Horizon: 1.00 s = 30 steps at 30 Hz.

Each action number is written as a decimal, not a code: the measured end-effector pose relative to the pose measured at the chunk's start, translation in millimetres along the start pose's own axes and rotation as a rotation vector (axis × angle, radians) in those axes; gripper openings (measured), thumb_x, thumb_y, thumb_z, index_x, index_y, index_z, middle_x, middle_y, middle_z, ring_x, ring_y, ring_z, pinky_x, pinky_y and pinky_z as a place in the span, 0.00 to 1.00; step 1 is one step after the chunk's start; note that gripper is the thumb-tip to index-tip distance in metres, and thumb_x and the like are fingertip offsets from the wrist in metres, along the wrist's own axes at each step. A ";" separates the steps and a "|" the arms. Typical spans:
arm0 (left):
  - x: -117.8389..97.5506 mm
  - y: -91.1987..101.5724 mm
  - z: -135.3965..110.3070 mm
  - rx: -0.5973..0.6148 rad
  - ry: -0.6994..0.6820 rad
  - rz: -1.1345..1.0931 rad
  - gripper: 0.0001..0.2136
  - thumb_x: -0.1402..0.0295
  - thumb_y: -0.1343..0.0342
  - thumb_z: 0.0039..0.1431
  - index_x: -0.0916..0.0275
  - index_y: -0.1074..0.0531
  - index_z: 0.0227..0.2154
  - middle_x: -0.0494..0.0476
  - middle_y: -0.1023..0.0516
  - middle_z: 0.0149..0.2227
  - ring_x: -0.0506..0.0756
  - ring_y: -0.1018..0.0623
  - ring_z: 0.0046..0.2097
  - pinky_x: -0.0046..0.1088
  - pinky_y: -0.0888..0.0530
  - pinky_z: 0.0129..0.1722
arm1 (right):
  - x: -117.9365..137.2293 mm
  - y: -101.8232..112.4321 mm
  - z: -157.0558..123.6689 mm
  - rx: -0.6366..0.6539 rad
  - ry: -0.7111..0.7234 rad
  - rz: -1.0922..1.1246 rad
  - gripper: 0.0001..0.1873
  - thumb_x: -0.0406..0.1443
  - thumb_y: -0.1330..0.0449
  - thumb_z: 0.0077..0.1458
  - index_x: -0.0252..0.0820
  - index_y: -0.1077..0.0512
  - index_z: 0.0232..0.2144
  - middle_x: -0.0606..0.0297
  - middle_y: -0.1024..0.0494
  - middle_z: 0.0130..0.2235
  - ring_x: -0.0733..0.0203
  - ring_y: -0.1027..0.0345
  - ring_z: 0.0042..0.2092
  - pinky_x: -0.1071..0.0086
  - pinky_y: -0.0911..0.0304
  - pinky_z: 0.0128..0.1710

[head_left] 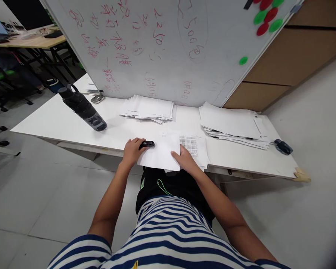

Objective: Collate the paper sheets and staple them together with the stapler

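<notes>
Right now our left hand (133, 149) curls shut over the stapler (147, 144), whose nose meets the sheets (161, 155) at their upper-left corner, about ten o'clock of the paper, so the tool sits square to that corner. Our right hand (184, 158) lies open and flat on the sheets' right edge, at three o'clock. It grips nothing and only pins them, so the edges stay aligned by the table's (58, 119) near edge. A printed stack (194, 147) shows beneath. A pile (149, 109) rests at twelve o'clock and a bigger pile (231, 123) at two, both near; a bottle (82, 108) stands at ten, well apart.
</notes>
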State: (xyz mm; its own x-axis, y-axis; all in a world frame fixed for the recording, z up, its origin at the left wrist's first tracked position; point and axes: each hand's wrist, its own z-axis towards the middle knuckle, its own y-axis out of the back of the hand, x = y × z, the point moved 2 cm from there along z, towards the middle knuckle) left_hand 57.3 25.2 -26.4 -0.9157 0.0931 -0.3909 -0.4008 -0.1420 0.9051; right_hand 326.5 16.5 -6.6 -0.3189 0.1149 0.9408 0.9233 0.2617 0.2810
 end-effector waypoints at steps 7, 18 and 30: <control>5.2 14.2 16.8 0.113 0.011 0.024 0.13 0.60 0.44 0.61 0.50 0.27 0.48 0.57 0.23 0.52 0.63 0.30 0.58 0.58 0.56 0.65 | -3.9 -1.7 -5.3 0.097 -0.021 0.092 0.25 0.43 0.45 0.58 0.44 0.35 0.56 0.67 0.22 0.31 0.59 0.27 0.28 0.66 0.31 0.28; -30.6 37.1 56.6 0.054 0.018 -0.163 0.21 0.50 0.59 0.67 0.54 0.27 0.50 0.58 0.25 0.55 0.61 0.30 0.59 0.50 0.48 0.65 | -5.2 -1.7 -6.8 0.084 -0.035 0.152 0.25 0.44 0.45 0.59 0.45 0.34 0.57 0.66 0.21 0.31 0.61 0.29 0.26 0.69 0.33 0.24; -20.8 -25.4 99.2 0.083 0.194 -0.013 0.25 0.48 0.63 0.66 0.56 0.31 0.53 0.66 0.33 0.63 0.71 0.48 0.69 0.64 0.55 0.63 | 0.9 4.0 -11.5 -0.016 0.051 0.105 0.23 0.43 0.45 0.60 0.46 0.27 0.55 0.64 0.18 0.34 0.55 0.25 0.37 0.63 0.32 0.39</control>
State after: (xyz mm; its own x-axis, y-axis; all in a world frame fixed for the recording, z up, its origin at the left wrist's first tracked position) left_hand 89.4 124.6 -24.6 -0.9020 -0.0978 -0.4206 -0.4165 -0.0597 0.9072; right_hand 332.4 6.6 -2.5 -0.2090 0.0915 0.9736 0.9546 0.2351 0.1828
